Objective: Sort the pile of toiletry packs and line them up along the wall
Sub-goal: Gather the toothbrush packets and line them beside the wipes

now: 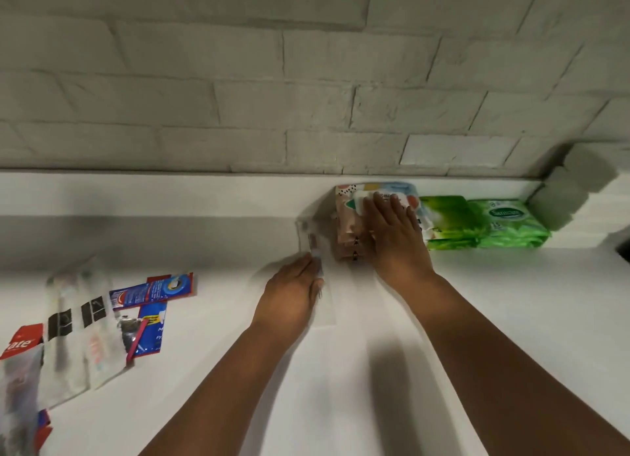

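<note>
Far left of the white table (511, 319): loose pile of packs (78, 322), some clear plastic, one with a red header, overlapping each other; blue-and-red carded packs (153, 290) lie at the pile's right edge, well apart from the wall. Centre: left hand (289, 295) palm down, fingers (308, 268) curled over the near end of a flat clear pack (315, 251) lying on the table; blurred, contents unreadable. Just right of it: pink patterned wipes pack (347, 230), far end close to the white brick wall (272, 114). Right hand (395, 230) rests flat on top of it, fingers straight and spread, gripping nothing. Further right, two green wipes packs (484, 223) side by side in the same row along the wall, touching each other
</note>
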A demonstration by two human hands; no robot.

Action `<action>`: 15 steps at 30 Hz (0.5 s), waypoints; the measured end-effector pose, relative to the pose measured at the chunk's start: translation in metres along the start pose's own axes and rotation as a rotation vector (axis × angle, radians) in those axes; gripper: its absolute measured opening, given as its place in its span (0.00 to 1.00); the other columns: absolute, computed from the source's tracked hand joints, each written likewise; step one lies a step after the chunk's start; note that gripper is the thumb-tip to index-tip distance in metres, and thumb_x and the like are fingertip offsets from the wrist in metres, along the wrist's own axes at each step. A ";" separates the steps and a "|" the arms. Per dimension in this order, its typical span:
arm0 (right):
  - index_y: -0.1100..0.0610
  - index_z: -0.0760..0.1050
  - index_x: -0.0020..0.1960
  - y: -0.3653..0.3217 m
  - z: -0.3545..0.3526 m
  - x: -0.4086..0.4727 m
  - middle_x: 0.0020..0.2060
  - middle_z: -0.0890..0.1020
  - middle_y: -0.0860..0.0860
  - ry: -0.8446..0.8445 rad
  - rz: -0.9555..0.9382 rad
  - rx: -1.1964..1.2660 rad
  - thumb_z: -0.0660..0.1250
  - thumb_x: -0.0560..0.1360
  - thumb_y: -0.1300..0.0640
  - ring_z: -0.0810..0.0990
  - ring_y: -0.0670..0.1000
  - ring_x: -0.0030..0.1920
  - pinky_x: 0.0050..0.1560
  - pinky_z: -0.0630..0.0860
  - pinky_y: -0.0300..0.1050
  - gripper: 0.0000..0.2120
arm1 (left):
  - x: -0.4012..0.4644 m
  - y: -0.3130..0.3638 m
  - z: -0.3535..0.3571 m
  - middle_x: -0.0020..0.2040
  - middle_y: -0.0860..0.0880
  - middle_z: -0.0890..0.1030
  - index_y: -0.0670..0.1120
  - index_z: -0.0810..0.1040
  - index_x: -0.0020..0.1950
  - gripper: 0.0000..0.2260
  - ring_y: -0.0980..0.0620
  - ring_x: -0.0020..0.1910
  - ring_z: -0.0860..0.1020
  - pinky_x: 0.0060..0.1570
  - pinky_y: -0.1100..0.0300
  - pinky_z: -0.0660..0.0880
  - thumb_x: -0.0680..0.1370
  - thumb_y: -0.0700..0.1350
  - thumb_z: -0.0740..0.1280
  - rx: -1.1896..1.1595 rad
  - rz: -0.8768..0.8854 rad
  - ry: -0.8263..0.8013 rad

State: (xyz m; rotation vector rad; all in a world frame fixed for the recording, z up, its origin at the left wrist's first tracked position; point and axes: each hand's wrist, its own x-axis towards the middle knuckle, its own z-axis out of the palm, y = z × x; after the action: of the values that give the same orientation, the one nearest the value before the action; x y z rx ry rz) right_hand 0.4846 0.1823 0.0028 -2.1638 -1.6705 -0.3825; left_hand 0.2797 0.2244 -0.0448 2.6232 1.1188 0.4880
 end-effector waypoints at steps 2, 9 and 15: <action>0.58 0.65 0.73 0.003 0.001 0.001 0.71 0.69 0.59 -0.005 -0.010 -0.007 0.56 0.79 0.47 0.64 0.62 0.72 0.72 0.58 0.60 0.26 | 0.007 -0.002 0.004 0.70 0.45 0.72 0.45 0.71 0.70 0.28 0.46 0.68 0.70 0.68 0.55 0.63 0.78 0.56 0.45 0.003 0.003 -0.009; 0.57 0.64 0.73 0.001 0.006 -0.002 0.72 0.68 0.58 0.060 -0.007 0.048 0.51 0.80 0.45 0.63 0.60 0.73 0.73 0.56 0.58 0.26 | 0.027 -0.004 0.008 0.70 0.45 0.71 0.44 0.70 0.70 0.24 0.46 0.70 0.68 0.69 0.52 0.61 0.80 0.52 0.48 -0.013 0.041 -0.026; 0.57 0.63 0.74 0.001 0.007 -0.002 0.73 0.66 0.57 0.043 0.002 0.052 0.50 0.80 0.45 0.61 0.60 0.74 0.74 0.55 0.58 0.27 | 0.026 -0.002 0.007 0.72 0.46 0.68 0.44 0.67 0.72 0.20 0.48 0.72 0.65 0.69 0.60 0.53 0.82 0.48 0.53 -0.020 0.042 -0.028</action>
State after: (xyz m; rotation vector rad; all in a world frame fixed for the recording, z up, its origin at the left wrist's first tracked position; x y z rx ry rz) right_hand 0.4848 0.1833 -0.0048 -2.1044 -1.6376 -0.3776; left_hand 0.2985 0.2440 -0.0468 2.6330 1.0464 0.4672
